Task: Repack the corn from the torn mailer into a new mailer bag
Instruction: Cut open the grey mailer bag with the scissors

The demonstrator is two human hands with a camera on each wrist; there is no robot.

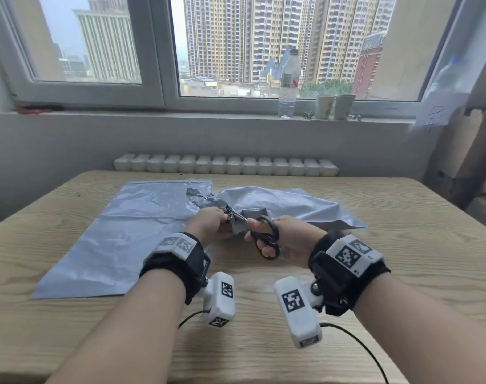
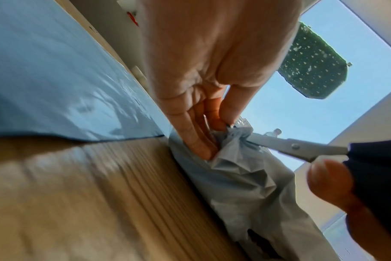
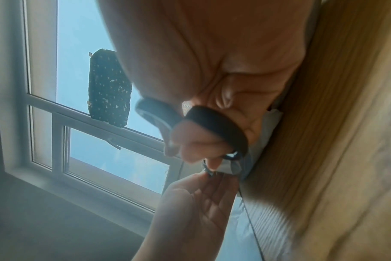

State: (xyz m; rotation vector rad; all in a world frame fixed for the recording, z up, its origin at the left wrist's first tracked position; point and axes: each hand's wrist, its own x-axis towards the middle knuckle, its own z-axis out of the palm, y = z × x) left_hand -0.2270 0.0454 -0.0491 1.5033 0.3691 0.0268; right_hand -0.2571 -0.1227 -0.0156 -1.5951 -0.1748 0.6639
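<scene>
Bare forearms, no sleeves; black fabric wrist straps (image 1: 178,268) carrying white blocks with black square-code markers (image 1: 352,254), white boxy wrist cameras (image 1: 297,310) hanging below, thin black cables (image 1: 366,353) trailing

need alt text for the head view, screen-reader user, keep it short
Over a wooden table, the left hand pinches the bunched end of a crumpled grey mailer while the right hand works black-handled scissors at it. A flat grey mailer bag lies to the left; a water bottle and two paper cups stand on the windowsill.
</scene>
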